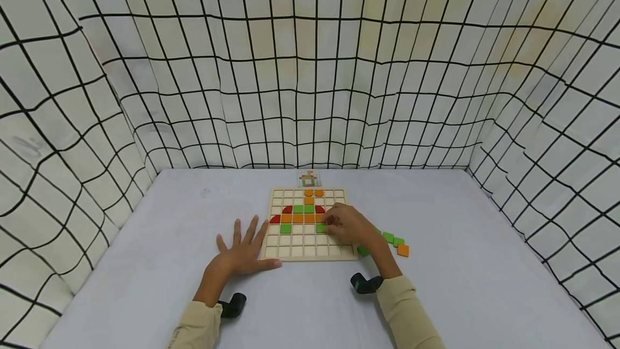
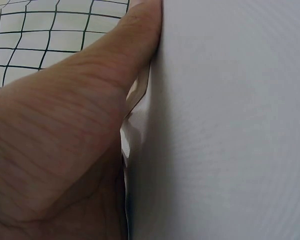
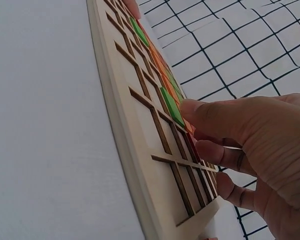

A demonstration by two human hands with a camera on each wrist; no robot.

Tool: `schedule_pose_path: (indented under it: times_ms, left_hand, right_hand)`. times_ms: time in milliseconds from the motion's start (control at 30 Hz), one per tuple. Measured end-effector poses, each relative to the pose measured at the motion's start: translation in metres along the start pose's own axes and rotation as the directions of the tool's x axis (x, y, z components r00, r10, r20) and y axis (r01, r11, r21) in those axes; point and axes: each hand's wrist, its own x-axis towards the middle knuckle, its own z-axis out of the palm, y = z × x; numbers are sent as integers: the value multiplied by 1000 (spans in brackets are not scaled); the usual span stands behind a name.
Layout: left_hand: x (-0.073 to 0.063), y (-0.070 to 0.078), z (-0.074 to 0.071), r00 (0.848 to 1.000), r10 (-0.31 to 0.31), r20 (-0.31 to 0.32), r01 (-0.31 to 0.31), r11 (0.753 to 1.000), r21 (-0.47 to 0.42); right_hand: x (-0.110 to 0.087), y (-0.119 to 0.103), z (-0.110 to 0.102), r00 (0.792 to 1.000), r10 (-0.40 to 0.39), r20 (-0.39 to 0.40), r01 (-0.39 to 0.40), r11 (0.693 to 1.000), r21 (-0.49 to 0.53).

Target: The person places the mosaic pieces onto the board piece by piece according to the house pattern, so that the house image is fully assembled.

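Observation:
A pale wooden grid board (image 1: 295, 258) lies on the white cloth, with orange, green and red tiles in its cells. My right hand (image 1: 351, 225) is over its right side, fingers bent. In the right wrist view, thumb and fingertips close around a dark red tile (image 3: 192, 146) at the end of the orange row, beside a green tile (image 3: 172, 106). The hand partly hides that tile. Flat on the cloth at the board's left edge lies my left hand (image 1: 242, 256), fingers spread, with the index fingertip and thumb close to the frame.
Loose green tiles (image 1: 388, 237) and an orange tile (image 1: 403, 251) lie right of the board, some partly behind the right forearm. A small patterned card (image 1: 309, 178) sits behind the board. White walls with a black grid (image 1: 317, 90) enclose the table's back and sides.

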Motion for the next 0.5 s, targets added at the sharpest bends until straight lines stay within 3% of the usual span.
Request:
schedule_pose_path:
  times_ms: [367,500]
  left_hand:
    - [0,1,-2,1000,0,-1,0,1000,-1]
    - [-1,2,-2,1000,2,-3,-2,1000,2]
  right_hand:
    - [-9,6,-20,991,134,-15,-133,990,46]
    - [-15,16,-26,992,127,-18,-127,991,41]
